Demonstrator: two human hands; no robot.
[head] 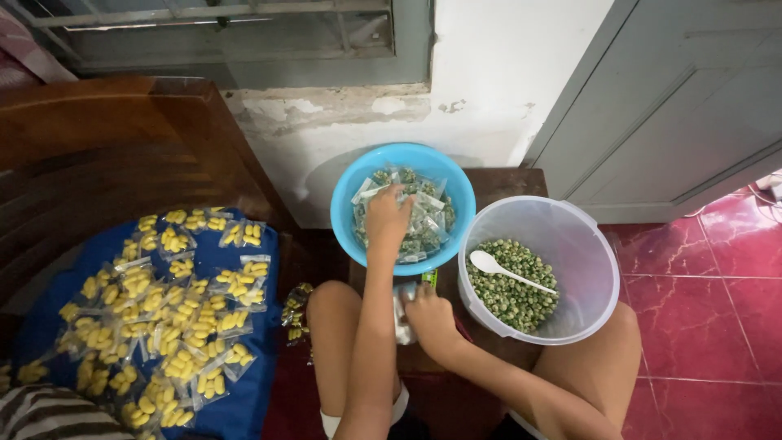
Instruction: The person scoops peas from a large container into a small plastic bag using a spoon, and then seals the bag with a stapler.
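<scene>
Left hand: I see my left hand (388, 213) reaching into the blue bowl (456, 183), fingers bent down onto the small clear packets of green peas (423, 213) piled inside; whether it pinches one or only rests on the pile I cannot tell.
Right hand: my right hand (428, 314) sits low between my knees, closed around a bunch of empty clear bags (401, 314), kept close to the tub so that filling is a short reach.
Blue bowl: it stands at the back left corner of the small dark wooden stool (521, 181), against the wall, just beside the tub; it collects the packets.
Tub: the clear plastic tub (599, 269) overhangs the stool's right front edge, half full of loose green peas (509, 281).
Spoon: a white spoon (489, 262) lies on the peas, handle pointing right, ready as a scoop.
Yellow packets: many bags of yellow snacks (175, 301) lie spread on a blue cloth (244, 407) to my left, well apart from the green ones, which keeps the two sorts separate.
Stray packet: one small packet (297, 314) lies by my left knee.
</scene>
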